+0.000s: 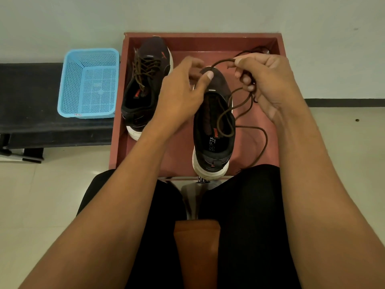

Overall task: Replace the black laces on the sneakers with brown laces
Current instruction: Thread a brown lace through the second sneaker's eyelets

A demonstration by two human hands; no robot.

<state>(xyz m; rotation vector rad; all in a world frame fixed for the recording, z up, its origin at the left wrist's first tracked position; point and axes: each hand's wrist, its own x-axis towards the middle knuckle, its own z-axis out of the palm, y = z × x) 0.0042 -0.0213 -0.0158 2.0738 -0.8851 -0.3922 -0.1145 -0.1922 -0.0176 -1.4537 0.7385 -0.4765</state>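
Two black sneakers stand in a red tray (145, 161). The left sneaker (143, 88) is laced with a brown lace. The right sneaker (214, 126) has no lace through its eyelets. A loose brown lace (233, 105) loops over its opening and trails onto the tray at the right. My right hand (264, 82) pinches this lace above the sneaker's toe, with several loops hanging from the fingers. My left hand (183, 90) hovers over the toe with relaxed fingers, and its thumb is close to the lace's arc.
A blue plastic basket (89, 84) sits on a dark bench (31, 113) left of the tray. A dark lace bundle (262, 50) lies in the tray's far right corner. My knees in black trousers are at the tray's near edge. A wall rises behind.
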